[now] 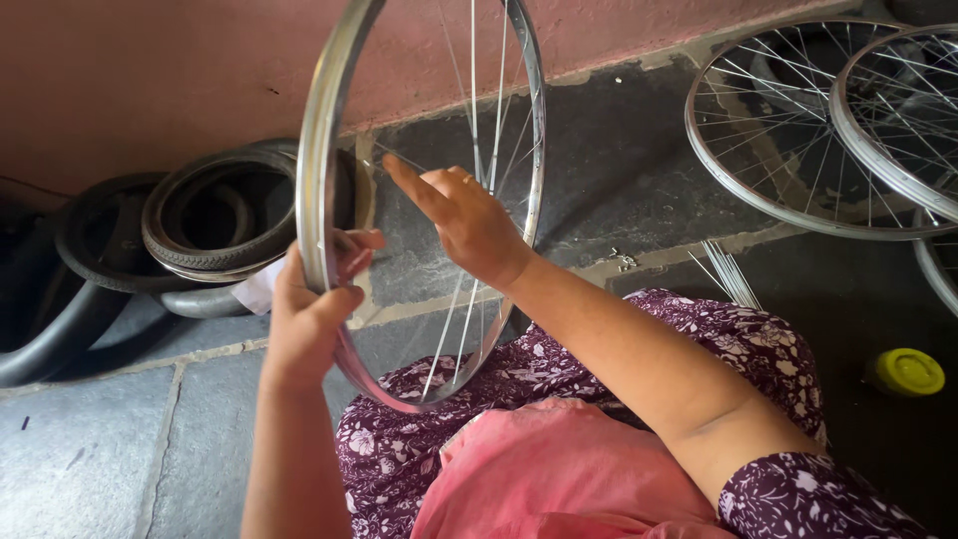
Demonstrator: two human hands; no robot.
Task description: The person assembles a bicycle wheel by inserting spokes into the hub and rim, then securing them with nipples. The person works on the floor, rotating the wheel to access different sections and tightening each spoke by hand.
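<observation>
Two hands on one bicycle wheel rim (321,150), stood upright over my lap so the spokes (496,130) face me. Left hand (309,309) closed round the rim's lower edge, steadying it. Right hand (469,225) half open, fingers among the spokes, possibly pinching one. Tyres (215,225) stacked by the wall.

I judge this an informal bicycle-repair workshop at floor level: worn black rubber tyres (215,225) stacked against a pink plastered wall (150,80), bare spoked steel wheel rims (768,130) lying on the grey stone-slab floor (90,449), loose steel spokes (728,274) beside them.
</observation>
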